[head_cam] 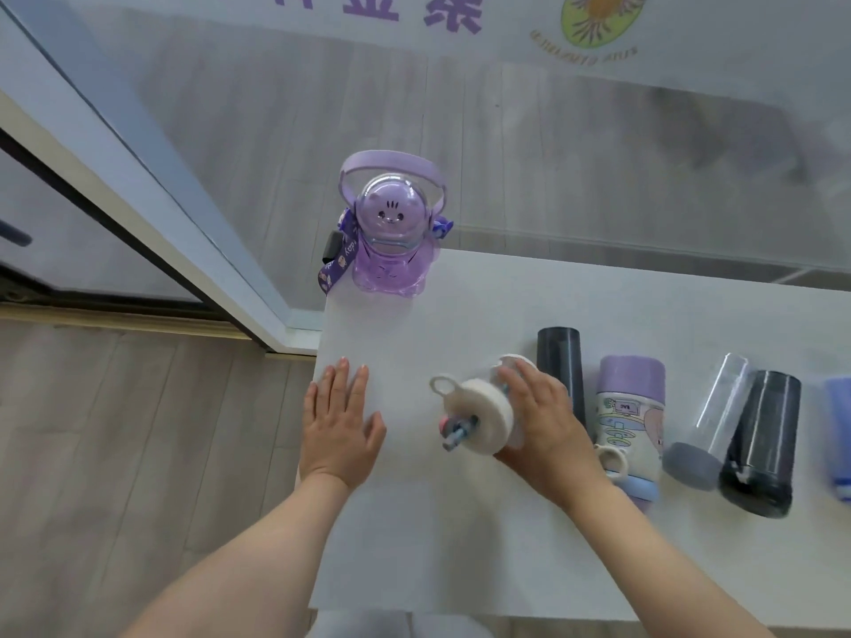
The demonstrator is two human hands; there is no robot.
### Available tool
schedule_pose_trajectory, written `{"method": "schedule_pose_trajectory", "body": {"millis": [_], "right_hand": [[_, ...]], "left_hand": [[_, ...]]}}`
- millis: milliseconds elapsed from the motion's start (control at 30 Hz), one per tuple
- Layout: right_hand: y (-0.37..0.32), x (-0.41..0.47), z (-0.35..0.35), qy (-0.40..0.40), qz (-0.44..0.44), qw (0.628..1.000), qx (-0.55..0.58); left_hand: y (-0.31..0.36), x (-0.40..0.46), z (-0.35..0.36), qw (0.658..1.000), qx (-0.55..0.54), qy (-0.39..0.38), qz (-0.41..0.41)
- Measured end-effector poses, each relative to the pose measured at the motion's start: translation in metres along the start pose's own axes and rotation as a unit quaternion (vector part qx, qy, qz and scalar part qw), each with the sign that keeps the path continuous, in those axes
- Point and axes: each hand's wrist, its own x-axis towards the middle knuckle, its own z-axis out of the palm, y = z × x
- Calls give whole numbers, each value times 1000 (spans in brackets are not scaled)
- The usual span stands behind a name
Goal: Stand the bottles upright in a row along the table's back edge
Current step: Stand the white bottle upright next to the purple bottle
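The left hand [340,425] lies flat and open on the table [621,297]; one purple bottle [391,232] already stands at the back-left corner. The right hand [548,416] grips a white bottle [483,419] lying mid-table, so the second bottle seems in hand. Next it needs tipping upright and setting just right of the purple one, before the others [690,416] still lying to the right.

White table [460,522] carries one upright purple bottle [389,250], others lying.
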Motion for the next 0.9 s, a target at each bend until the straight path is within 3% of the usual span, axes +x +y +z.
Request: {"method": "schedule_pose_trajectory", "body": {"millis": [133,300,900], "right_hand": [[-9,10,-7,40,96,983,151],[-10,26,0,39,189,933,302],[12,161,-15,24,169,953,250]], "left_hand": [[0,2,3,1000,3,13,-9],[1,3,2,1000,10,20,-11],[1,5,1,999,29,12,-15]]}}
